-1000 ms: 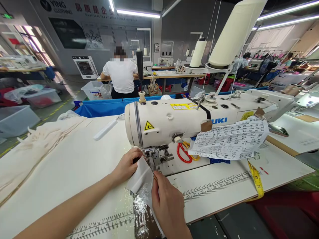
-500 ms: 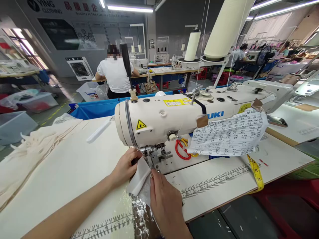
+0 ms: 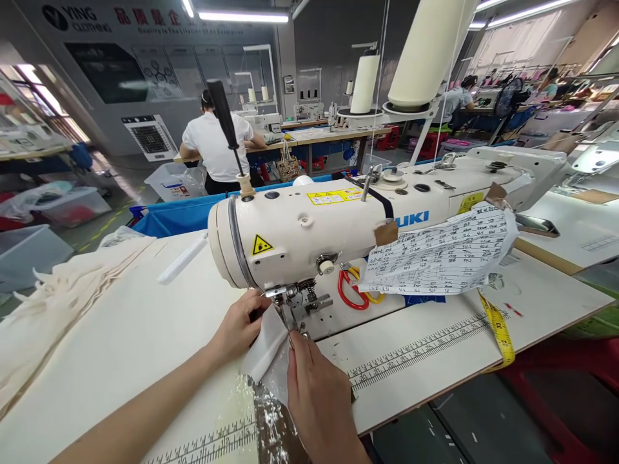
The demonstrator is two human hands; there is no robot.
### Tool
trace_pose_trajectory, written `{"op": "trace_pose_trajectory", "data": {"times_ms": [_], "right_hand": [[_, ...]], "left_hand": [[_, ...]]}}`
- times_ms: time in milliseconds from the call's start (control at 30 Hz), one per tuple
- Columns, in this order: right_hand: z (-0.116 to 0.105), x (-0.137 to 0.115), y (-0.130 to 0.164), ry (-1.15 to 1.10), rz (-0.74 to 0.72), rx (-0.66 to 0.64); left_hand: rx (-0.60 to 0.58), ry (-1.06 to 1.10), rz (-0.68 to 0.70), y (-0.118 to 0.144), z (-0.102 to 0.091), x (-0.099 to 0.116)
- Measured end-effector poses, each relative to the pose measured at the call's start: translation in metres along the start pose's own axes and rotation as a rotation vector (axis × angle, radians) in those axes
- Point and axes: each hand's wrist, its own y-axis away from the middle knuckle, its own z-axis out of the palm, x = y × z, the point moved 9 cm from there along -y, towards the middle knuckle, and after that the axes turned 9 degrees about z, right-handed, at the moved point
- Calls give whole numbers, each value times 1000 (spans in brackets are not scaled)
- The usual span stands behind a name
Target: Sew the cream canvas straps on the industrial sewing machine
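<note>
A piece of thin white fabric [image 3: 265, 347] hangs in folds below the needle area of a white sewing machine [image 3: 300, 235]. My left hand [image 3: 242, 322] is closed on the fabric's upper left edge, just left of the presser foot. To the right, my right hand [image 3: 316, 386] pinches the fabric near its front edge, close beneath the presser foot [image 3: 290, 316]. Its fingertips partly cover the spot, so the exact grip is hard to see. Scissors [image 3: 352, 290] with red and yellow handles lie behind, under the machine arm.
Cream fabric pieces [image 3: 62, 299] are piled at the table's left. A handwritten sheet [image 3: 435, 254] hangs from the machine arm. A yellow tape measure [image 3: 498, 328] droops over the front edge. A screwdriver [image 3: 223, 116] stands upright on the machine head. Another person [image 3: 220, 145] sits beyond.
The view has shifted slightly, moving the machine a little left in the picture. Both hands stay at the fabric by the presser foot, with little visible movement.
</note>
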Motion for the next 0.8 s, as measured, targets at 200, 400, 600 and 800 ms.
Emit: {"op": "trace_pose_trajectory", "data": {"times_ms": [200,400,600,800], "right_hand": [[4,1,0,8,4,-23],[2,1,1,4,1,-9],[2,1,0,15,-3,-9],[7,-3,-4,79,6,-6]], "left_hand": [[-16,-80,103,0,2,12],[-13,-158,132,-1,1,17],[0,-104,101,-1,-2,13],[45,-167,290,1,-4,28]]}}
